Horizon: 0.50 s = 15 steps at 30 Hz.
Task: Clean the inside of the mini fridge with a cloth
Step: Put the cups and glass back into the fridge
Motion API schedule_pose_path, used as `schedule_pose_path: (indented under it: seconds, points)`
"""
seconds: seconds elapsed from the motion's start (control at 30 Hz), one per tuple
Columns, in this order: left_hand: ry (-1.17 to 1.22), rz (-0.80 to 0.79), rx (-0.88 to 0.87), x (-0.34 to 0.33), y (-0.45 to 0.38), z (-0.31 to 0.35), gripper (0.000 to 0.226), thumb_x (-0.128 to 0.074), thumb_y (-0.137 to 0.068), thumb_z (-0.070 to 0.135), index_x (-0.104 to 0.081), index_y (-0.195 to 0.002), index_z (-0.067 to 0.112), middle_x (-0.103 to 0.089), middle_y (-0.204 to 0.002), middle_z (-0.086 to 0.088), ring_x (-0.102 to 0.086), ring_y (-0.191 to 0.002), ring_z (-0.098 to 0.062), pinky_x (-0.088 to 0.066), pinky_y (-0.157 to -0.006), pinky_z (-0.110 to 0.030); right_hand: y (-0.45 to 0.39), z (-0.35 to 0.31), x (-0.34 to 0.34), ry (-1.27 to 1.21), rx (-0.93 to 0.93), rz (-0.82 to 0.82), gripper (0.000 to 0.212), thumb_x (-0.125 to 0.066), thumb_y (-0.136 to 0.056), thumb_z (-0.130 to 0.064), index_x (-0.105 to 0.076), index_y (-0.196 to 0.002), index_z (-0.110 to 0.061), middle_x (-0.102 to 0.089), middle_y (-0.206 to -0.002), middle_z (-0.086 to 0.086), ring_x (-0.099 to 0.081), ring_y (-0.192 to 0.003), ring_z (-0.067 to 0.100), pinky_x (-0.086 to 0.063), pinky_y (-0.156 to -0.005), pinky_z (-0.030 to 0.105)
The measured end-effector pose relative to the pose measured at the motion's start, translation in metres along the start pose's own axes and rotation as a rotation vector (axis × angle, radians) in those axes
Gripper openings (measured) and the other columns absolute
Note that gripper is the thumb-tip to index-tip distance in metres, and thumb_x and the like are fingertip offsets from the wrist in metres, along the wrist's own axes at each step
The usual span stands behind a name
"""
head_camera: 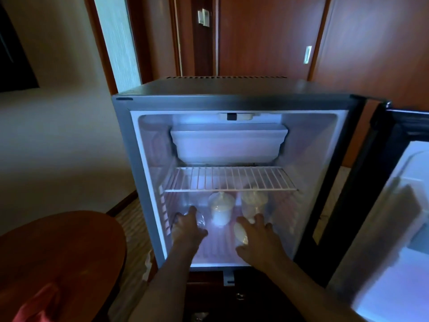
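The mini fridge (130,182) stands open mid-frame, its door (394,205) swung to the right edge. Both arms reach under the wire shelf (229,180). The left hand (188,227) curls its fingers round a clear bottle (200,220); the right hand (257,235) spreads its fingers over a pale container (241,233). Two lidded cups (220,209) stand behind, crowding the floor. A red cloth (37,305) lies on the round wooden table (69,240), lower left.
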<state>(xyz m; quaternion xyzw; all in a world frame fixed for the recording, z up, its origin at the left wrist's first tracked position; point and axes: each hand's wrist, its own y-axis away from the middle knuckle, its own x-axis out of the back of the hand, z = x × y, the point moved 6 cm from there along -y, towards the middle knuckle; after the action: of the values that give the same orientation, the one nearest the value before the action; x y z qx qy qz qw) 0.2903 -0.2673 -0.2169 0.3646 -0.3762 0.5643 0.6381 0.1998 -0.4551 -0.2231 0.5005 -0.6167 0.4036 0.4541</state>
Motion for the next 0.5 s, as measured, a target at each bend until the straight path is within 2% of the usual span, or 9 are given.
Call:
schedule_pose_path:
  seconds: [0.17, 0.27, 0.37, 0.5]
  points:
    - [-0.008, 0.009, 0.01, -0.001, -0.031, 0.006, 0.055, -0.07, -0.089, 0.032, -0.042, -0.135, 0.026, -0.047, -0.127, -0.018, -0.054, -0.118, -0.039, -0.048, -0.091, -0.041, -0.003, -0.028, -0.008, -0.054, 0.125, -0.014, 0.076, -0.064, -0.083, -0.039, -0.026, -0.149, -0.042, -0.021, -0.149, 0.005, -0.042, -0.122, 0.036, -0.049, -0.094, 0.04]
    - [-0.018, -0.059, -0.002, -0.001, -0.053, 0.01, 0.058, -0.067, -0.086, 0.022, -0.042, -0.138, 0.028, -0.045, -0.13, -0.019, -0.053, -0.121, -0.039, -0.048, -0.095, -0.04, -0.006, -0.057, -0.018, -0.045, 0.234, 0.014, 0.076, -0.065, -0.082, -0.039, -0.026, -0.147, -0.046, -0.023, -0.149, 0.004, -0.043, -0.119, 0.034, -0.049, -0.087, 0.039]
    - [-0.033, -0.109, -0.043, 0.001, -0.071, 0.016, 0.062, -0.072, -0.08, 0.018, -0.048, -0.137, 0.023, -0.05, -0.136, -0.016, -0.054, -0.125, -0.035, -0.05, -0.101, -0.043, -0.013, -0.08, -0.028, -0.031, 0.291, 0.032, 0.08, -0.068, -0.082, -0.041, -0.022, -0.147, -0.048, -0.028, -0.144, 0.004, -0.047, -0.115, 0.034, -0.051, -0.083, 0.04]
    - [-0.088, -0.138, -0.119, 0.002, -0.077, 0.026, 0.032, -0.071, -0.084, 0.022, -0.067, -0.113, 0.009, -0.065, -0.12, -0.015, -0.062, -0.118, -0.032, -0.053, -0.096, -0.041, -0.023, -0.082, -0.026, -0.039, 0.251, 0.026, 0.083, -0.072, -0.084, -0.041, -0.022, -0.149, -0.048, -0.022, -0.15, 0.004, -0.048, -0.116, 0.036, -0.051, -0.084, 0.041]
